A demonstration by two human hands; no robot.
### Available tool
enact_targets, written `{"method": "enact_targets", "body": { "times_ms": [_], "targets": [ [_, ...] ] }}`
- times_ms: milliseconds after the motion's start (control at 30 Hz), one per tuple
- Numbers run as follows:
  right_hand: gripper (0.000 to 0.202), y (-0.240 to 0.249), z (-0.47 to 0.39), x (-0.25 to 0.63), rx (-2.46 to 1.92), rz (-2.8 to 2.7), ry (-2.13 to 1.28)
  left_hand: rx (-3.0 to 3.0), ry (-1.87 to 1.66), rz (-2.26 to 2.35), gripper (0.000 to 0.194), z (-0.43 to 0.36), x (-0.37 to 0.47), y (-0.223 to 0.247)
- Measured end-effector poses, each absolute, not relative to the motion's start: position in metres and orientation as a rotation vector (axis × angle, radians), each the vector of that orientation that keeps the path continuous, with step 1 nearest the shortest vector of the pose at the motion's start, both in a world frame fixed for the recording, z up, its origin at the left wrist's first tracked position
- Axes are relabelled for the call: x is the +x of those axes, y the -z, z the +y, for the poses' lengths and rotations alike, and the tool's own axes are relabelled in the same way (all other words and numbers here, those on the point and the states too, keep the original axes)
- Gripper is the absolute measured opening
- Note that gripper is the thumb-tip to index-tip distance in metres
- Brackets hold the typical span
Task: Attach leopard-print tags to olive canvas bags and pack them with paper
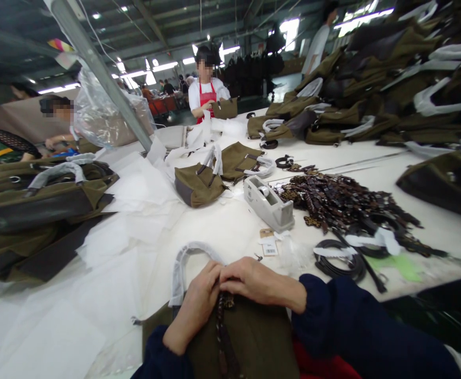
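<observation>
Olive handbag [268, 331] with dark braided tassel [222, 337], as seen from the head. The bag is placed at the bottom centre of the frame, its white-wrapped handle [178, 268] raised above the top edge; the tassel is hung down its front. The left hand [199, 302] and the right hand [256, 279] are brought together at the tassel's upper end, fingertips bunched and touching — how tightly they are closed, and on what, cannot be told, since the contact is hidden by the fingers. Just above the right hand, a barcoded hang tag [269, 246] is laid on the white table [230, 226], with a grey tape dispenser [268, 204] beyond it. Right of centre, a heap of braided tassels [344, 200] is spread behind a coiled black strap [337, 260]. Two further olive handbags [201, 184] are set near the centre — white sheets [136, 184] are scattered to their left. Stacked bags [49, 202] are seen at the left edge and upper right. At upper centre, another bag [226, 108] is held by a co-worker in a red apron [207, 95].
</observation>
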State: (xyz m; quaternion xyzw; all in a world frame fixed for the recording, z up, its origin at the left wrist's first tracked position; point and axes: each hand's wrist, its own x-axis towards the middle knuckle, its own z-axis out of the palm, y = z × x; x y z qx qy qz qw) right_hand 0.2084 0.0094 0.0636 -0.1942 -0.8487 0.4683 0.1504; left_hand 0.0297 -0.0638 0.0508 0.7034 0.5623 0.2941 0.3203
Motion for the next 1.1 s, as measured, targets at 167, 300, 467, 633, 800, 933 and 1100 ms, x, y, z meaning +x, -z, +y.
{"method": "enact_targets", "body": {
  "times_ms": [167, 300, 467, 633, 800, 933, 1100],
  "targets": [
    [0.018, -0.086, 0.011, 0.198, -0.532, -2.824, -0.933, 1.813, -0.841, 1.484, 0.014, -0.06, 0.026, -0.047],
    [0.02, -0.091, 0.017, 0.196, -0.482, -2.866, -0.842, 1.773, -0.84, 1.491, 0.011, -0.054, 0.024, -0.056],
    [0.024, -0.094, 0.02, 0.2, -0.634, -3.03, -0.674, 1.715, -0.75, 1.465, 0.012, -0.048, 0.021, -0.063],
    [0.026, -0.094, 0.024, 0.204, -0.829, -3.092, -0.551, 1.531, -0.78, 1.457, 0.015, -0.046, 0.019, -0.057],
    [0.026, -0.089, 0.023, 0.197, -0.834, -3.086, -0.524, 1.424, -0.797, 1.398, 0.017, -0.045, 0.018, -0.053],
    [0.024, -0.092, 0.024, 0.193, -0.826, -3.135, -0.543, 1.41, -0.812, 1.363, 0.02, -0.045, 0.016, -0.053],
    [0.024, -0.089, 0.022, 0.187, -0.873, -3.102, -0.51, 1.367, -0.788, 1.352, 0.021, -0.045, 0.012, -0.054]
  ]
}}
